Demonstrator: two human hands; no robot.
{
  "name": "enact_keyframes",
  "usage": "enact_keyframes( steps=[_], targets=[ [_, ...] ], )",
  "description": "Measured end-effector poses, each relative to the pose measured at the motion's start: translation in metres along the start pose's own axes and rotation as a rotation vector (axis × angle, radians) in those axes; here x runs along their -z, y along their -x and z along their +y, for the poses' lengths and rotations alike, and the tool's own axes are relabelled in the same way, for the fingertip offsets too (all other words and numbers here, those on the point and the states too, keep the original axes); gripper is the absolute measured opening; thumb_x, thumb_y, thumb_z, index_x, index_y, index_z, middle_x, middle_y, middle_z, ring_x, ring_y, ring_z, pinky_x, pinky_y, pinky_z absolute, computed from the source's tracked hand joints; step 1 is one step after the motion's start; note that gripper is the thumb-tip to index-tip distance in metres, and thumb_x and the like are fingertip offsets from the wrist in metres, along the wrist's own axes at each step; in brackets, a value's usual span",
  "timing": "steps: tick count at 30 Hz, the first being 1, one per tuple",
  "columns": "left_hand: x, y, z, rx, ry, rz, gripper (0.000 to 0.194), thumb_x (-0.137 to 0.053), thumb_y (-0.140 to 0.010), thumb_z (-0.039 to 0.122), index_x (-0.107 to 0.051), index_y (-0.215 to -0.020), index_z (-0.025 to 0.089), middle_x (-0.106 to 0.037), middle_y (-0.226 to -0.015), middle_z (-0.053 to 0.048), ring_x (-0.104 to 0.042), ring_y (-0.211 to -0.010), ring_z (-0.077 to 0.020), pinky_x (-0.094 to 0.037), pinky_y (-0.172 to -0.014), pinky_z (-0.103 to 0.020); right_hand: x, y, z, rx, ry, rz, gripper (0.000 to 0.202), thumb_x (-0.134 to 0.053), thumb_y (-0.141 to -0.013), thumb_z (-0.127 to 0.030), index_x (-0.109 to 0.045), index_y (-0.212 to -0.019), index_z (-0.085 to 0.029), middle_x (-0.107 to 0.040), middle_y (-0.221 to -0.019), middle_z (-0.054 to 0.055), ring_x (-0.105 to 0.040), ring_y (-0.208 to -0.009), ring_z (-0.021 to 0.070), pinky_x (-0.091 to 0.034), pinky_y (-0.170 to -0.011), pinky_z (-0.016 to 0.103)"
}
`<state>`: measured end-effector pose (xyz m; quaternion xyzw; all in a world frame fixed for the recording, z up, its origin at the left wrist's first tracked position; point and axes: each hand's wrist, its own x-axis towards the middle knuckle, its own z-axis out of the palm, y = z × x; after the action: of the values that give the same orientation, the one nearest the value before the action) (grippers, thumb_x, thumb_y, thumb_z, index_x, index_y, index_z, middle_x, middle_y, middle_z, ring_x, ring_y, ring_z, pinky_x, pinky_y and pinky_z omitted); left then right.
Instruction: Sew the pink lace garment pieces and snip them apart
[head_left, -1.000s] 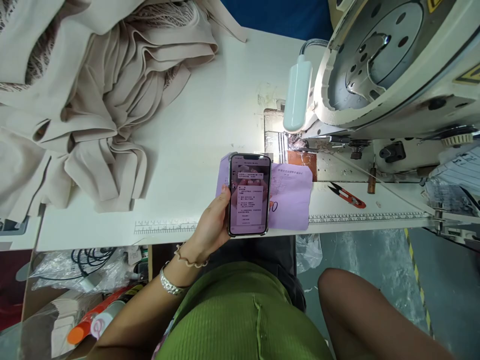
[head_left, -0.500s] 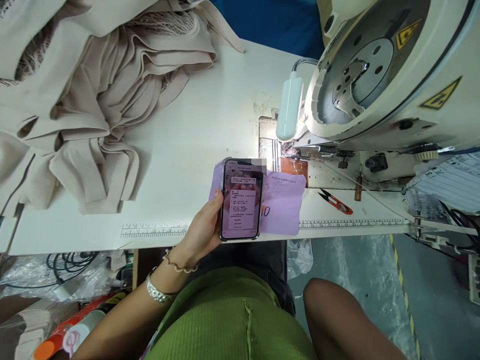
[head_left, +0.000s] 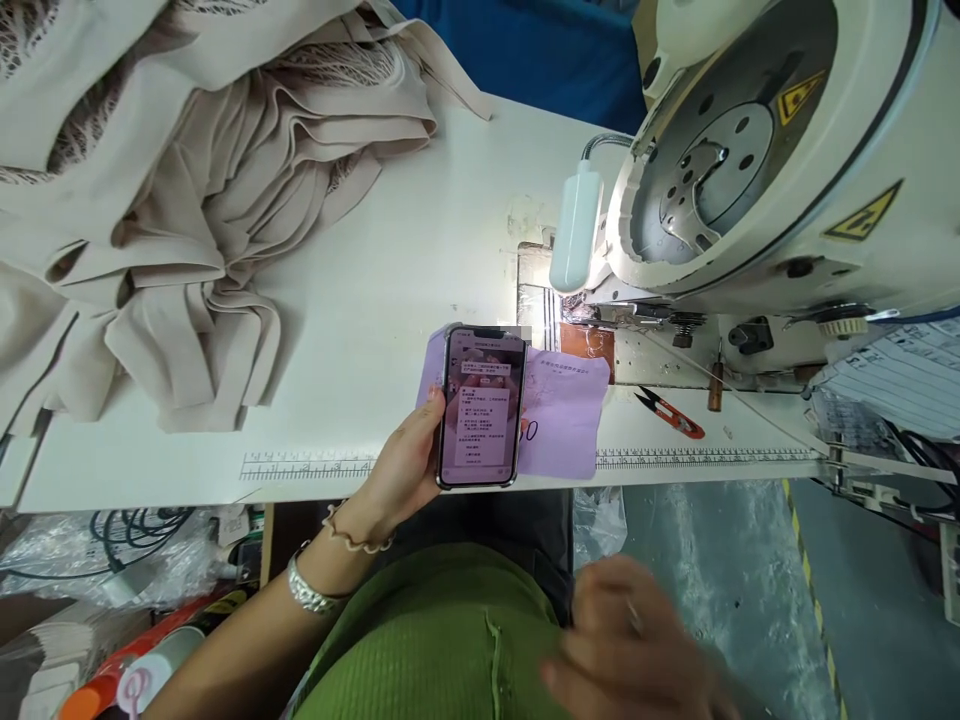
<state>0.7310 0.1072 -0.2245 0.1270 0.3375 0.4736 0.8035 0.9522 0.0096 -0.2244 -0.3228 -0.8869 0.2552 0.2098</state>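
Held upright over the table's front edge is a smartphone (head_left: 481, 410), its screen lit with a page of text. My left hand (head_left: 409, 450) is closed round the phone's left side, thumb along the edge. Behind the phone lies a sheet of purple paper (head_left: 566, 415) with print and handwriting, partly covered by it. My right hand (head_left: 634, 640) is low at the right, in front of my green top, smeared by motion. A ring shows on one of its fingers. It touches nothing on the table, and whether its fingers hold anything cannot be made out.
A sewing machine (head_left: 720, 170) with a small lamp (head_left: 576, 230) stands at the right. Red thread snips (head_left: 670, 412) and a wooden-handled screwdriver (head_left: 716, 385) lie below it. Beige fabric pieces (head_left: 187, 220) are heaped at the left. A ruler strip (head_left: 307, 466) runs along the front edge.
My right hand has come into view at the lower right, in place of the bent arm or knee shape there. My left hand and the phone have hardly moved; the view has shifted slightly.
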Motion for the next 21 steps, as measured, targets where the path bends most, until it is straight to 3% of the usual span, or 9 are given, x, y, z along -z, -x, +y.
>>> enact_keyframes(
  steps=[3,5,7,8,10,12,16,21],
  targets=[
    [0.0,0.0,0.0,0.002,-0.017,0.063,0.049,-0.04,-0.097,0.047,-0.06,-0.126,0.013,-0.066,-0.124,-0.016,-0.064,-0.111,-0.0327,-0.051,-0.098,-0.051,-0.021,-0.006,0.018,0.031,-0.029,0.028,0.056,-0.039,-0.096,-0.056,-0.057,-0.058,-0.02,-0.045,-0.053,-0.001,-0.047,-0.054,0.0135,-0.04,-0.058,0.03],
    [0.0,0.0,0.0,0.004,-0.018,0.087,0.047,-0.041,-0.097,0.046,-0.061,-0.126,0.014,-0.067,-0.124,-0.014,-0.064,-0.113,-0.0315,-0.051,-0.099,-0.05,-0.044,0.002,0.032,-0.164,-0.031,-0.117,0.05,-0.038,-0.1,-0.044,-0.056,-0.061,-0.019,-0.049,-0.058,-0.001,-0.05,-0.058,0.0126,-0.039,-0.059,0.026],
    [0.0,0.0,0.0,0.006,-0.008,0.083,0.047,-0.042,-0.097,0.047,-0.062,-0.126,0.016,-0.067,-0.123,-0.013,-0.064,-0.113,-0.0309,-0.051,-0.099,-0.049,-0.071,0.019,0.044,-0.308,-0.14,-0.327,0.034,-0.04,-0.099,-0.029,-0.06,-0.073,-0.018,-0.058,-0.072,0.002,-0.056,-0.066,0.0133,-0.043,-0.062,0.025],
    [0.0,0.0,0.0,0.003,-0.003,0.069,0.047,-0.042,-0.097,0.048,-0.061,-0.126,0.016,-0.068,-0.123,-0.012,-0.064,-0.112,-0.0307,-0.052,-0.099,-0.049,-0.085,0.029,0.049,-0.334,-0.234,-0.37,0.025,-0.043,-0.096,-0.026,-0.062,-0.082,-0.018,-0.061,-0.082,0.004,-0.059,-0.075,0.0152,-0.046,-0.067,0.026],
    [0.0,0.0,0.0,-0.002,0.006,0.026,0.048,-0.043,-0.096,0.048,-0.06,-0.128,0.016,-0.068,-0.122,-0.012,-0.065,-0.111,-0.0309,-0.052,-0.098,-0.049,-0.111,0.044,0.056,-0.346,-0.434,-0.36,0.018,-0.048,-0.089,-0.022,-0.061,-0.1,-0.015,-0.063,-0.106,0.013,-0.061,-0.099,0.0227,-0.049,-0.084,0.035],
    [-0.001,0.001,0.0,0.0,0.012,-0.017,0.049,-0.042,-0.097,0.048,-0.059,-0.13,0.015,-0.069,-0.121,-0.014,-0.066,-0.109,-0.0314,-0.053,-0.096,-0.049,-0.129,0.05,0.058,-0.322,-0.518,-0.371,0.03,-0.051,-0.086,-0.023,-0.055,-0.115,-0.015,-0.058,-0.124,0.017,-0.054,-0.118,0.0244,-0.044,-0.099,0.037],
    [-0.002,0.001,0.002,0.01,0.017,-0.047,0.051,-0.038,-0.098,0.048,-0.055,-0.134,0.016,-0.068,-0.121,-0.014,-0.066,-0.108,-0.0311,-0.054,-0.095,-0.049,-0.139,0.039,0.057,-0.312,-0.581,-0.43,0.038,-0.046,-0.091,-0.024,-0.05,-0.128,-0.018,-0.056,-0.132,0.013,-0.053,-0.123,0.0204,-0.044,-0.102,0.031],
    [-0.003,0.001,0.002,-0.002,0.0,-0.004,0.052,-0.036,-0.098,0.048,-0.053,-0.137,0.016,-0.066,-0.124,-0.014,-0.066,-0.11,-0.031,-0.053,-0.096,-0.05,-0.147,0.033,0.057,-0.339,-0.564,-0.526,0.04,-0.039,-0.096,-0.026,-0.051,-0.133,-0.02,-0.06,-0.128,0.012,-0.059,-0.115,0.0229,-0.048,-0.097,0.034]
  ],
)
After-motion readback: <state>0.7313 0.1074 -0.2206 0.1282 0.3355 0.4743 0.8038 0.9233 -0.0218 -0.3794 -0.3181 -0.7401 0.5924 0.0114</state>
